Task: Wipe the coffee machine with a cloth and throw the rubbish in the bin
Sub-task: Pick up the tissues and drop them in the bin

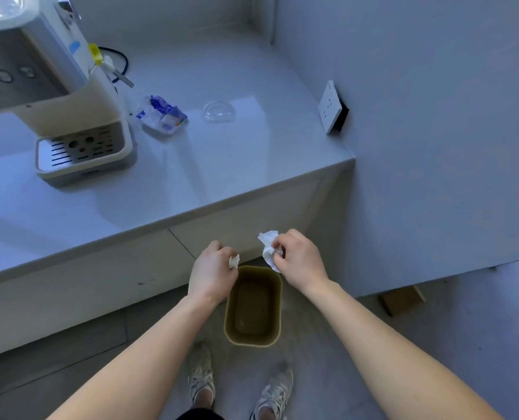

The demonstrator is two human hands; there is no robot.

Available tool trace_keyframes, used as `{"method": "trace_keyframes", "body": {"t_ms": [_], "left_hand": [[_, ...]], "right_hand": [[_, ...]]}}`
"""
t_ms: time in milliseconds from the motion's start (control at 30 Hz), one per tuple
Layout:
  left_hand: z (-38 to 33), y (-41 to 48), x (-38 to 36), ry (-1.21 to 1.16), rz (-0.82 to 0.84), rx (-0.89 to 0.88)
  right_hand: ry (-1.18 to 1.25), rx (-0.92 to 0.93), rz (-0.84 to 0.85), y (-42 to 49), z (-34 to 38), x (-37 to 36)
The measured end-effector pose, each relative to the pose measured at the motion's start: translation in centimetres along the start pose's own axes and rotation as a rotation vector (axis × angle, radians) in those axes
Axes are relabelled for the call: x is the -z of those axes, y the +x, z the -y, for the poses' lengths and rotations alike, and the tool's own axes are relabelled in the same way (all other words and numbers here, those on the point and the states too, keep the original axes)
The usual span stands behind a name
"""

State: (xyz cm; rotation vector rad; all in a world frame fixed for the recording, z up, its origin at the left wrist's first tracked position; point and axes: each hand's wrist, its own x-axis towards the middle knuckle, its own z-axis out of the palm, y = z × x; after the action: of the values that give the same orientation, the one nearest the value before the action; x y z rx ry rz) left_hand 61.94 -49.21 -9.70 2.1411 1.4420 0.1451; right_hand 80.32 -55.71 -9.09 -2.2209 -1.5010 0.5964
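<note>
- Counter (221, 165): fills upper left to mid frame. Its front edge runs diagonally just above the hands, so the person stands off it, over the floor.
- Coffee machine (55, 95): upper left, on the counter w/ drip tray facing the front edge. Nobody is touching it and it sits well apart from both hands. Can't judge from here whether it's wiped clean.
- Bin (253, 307): lower centre, on the floor against the cabinet front, btw the two forearms. It's open-topped and looks empty inside. Sits right under the hands, prob. so anything let go falls straight in.
- Right hand (300, 259): right of centre, above the bin's far right corner. Fingers curled, pinching a crumpled tissue (268, 247) that hangs over the rim, not yet dropped.
- Left hand (212, 274): left of centre, above the bin's far left corner. Fingertips pinch a small scrap (234, 261) of white paper, also held over the opening.
- Both hands sit apart w/ a gap btw them, so I'd say this is the drop step, about to let go.
- Wrapper (162, 115): blue & white, on the counter just right of the machine. Looks like rubbish left to bin.
- Clear lid (218, 111): upper centre, on the counter near the wrapper. Prob. rubbish too.
</note>
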Motion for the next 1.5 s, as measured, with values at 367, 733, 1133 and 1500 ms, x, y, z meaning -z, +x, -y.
{"method": "trace_keyframes", "body": {"t_ms": [367,733,1133,1500], "left_hand": [[5.8,0.8,-10.2,0.046,0.186,0.103],[10.1,0.5,-19.9,0.058,0.307,0.192],[11.0,1.4,-23.3,0.112,0.310,0.142],[11.3,2.4,-23.4,0.138,0.263,0.142]], "right_hand": [[-0.033,-0.190,0.145,-1.6,-7.2,-13.4],[-0.015,-0.346,0.246,-1.6,-12.9,-23.1],[0.036,-0.401,0.226,-0.2,-14.0,-25.4],[0.048,-0.364,0.148,0.5,-15.0,-26.2]]}}
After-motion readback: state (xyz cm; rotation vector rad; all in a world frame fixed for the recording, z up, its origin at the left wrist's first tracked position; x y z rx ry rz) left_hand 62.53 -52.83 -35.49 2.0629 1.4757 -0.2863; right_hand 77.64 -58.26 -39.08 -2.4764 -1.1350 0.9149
